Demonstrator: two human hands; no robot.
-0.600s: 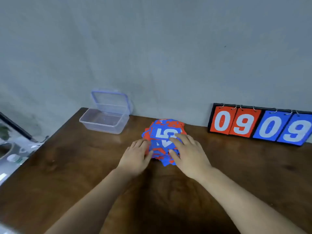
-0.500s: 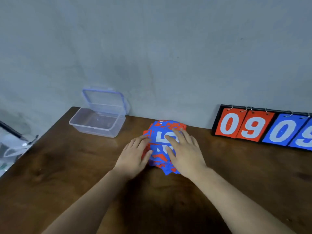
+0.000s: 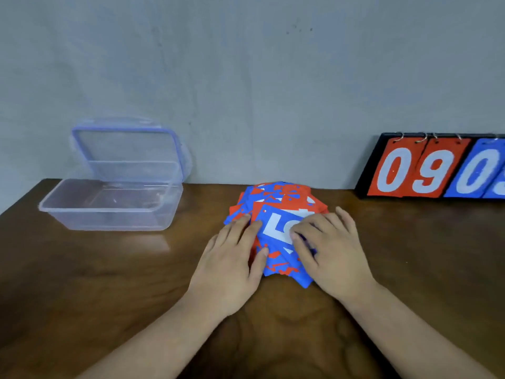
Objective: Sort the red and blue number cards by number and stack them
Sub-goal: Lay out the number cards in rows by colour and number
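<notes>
Fingers point(image 3: 240, 225) of my left hand point(image 3: 232, 258) lie nearly straight and close together on the left edge of the card pile point(image 3: 281, 198), with the thumb against its near side. My right hand point(image 3: 333, 250) rests flat over the right side, fingertips point(image 3: 306, 228) on the top blue card point(image 3: 273, 231), a 5. Neither hand grips anything. The pile sits in a messy heap mid-table point(image 3: 109, 283), near the wall. To sort well, I'd steady the heap with the left hand and slide that top card off with the right, giving each number its own spot.
</notes>
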